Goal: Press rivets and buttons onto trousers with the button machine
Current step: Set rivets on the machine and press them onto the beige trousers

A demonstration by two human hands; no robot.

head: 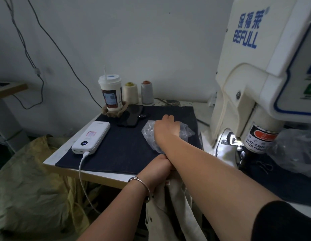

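The right hand [166, 126] is laid on a small clear plastic bag [151, 134] on the dark cloth mat [116, 145]. The fingers are bent down into the bag's far side and are mostly hidden behind the back of the hand, so it cannot be told whether anything is pinched. What the bag holds cannot be made out through the crumpled film; rivets or buttons are only supposed.

Below and nearer, the left hand [158, 166] is closed on the upper edge of the beige trousers [168, 206], which hang from it off the table's front edge. The right forearm is crossed directly over this hand, touching or nearly so.

The relation that matters is sideways. The bag lies to the left of the button machine [255, 75], while the lit pressing point [233, 139] under its head lies well to the right of both hands. The right arm is the nearer one to that point, and whatever is taken from the bag would probably be carried rightward across the mat. The trousers would have to be lifted up and rightward too, their long axis now running downward from the grip.

A second plastic bag [295, 152] is seen right of the machine head.
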